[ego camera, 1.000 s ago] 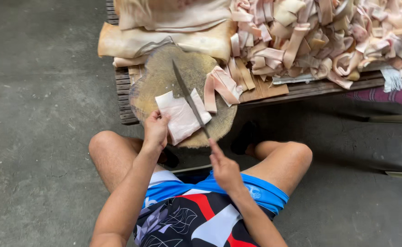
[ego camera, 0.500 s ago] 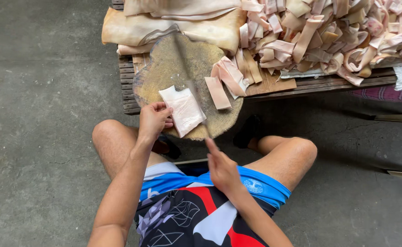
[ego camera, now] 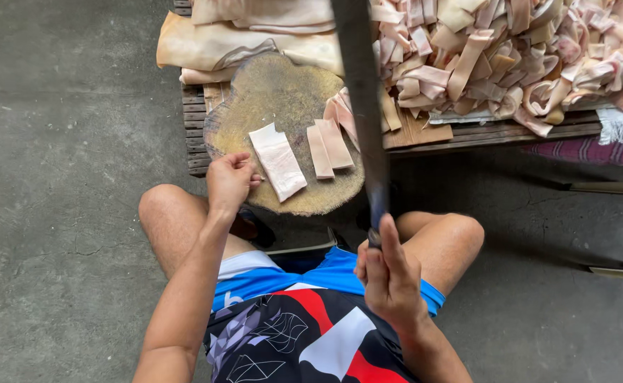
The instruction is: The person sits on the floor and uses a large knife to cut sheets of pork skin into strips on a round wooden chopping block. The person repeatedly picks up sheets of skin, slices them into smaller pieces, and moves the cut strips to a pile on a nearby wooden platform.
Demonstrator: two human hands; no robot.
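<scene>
Knife (ego camera: 362, 106) now raised by right hand (ego camera: 389, 276), earlier lowered.

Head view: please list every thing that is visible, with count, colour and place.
chopping block: one, round, brown-yellow, on the pallet's near edge
wide pale slab: one, whitish, on the block by the left hand
cut strips: two, pinkish, side by side, right of the slab
pile of strips: many, pink and cream, upper right
large sheets: several, cream, behind the block
wooden pallet: one, brown
long knife: one, dark, raised
left hand: at the slab's near end
right hand: grips the knife
</scene>
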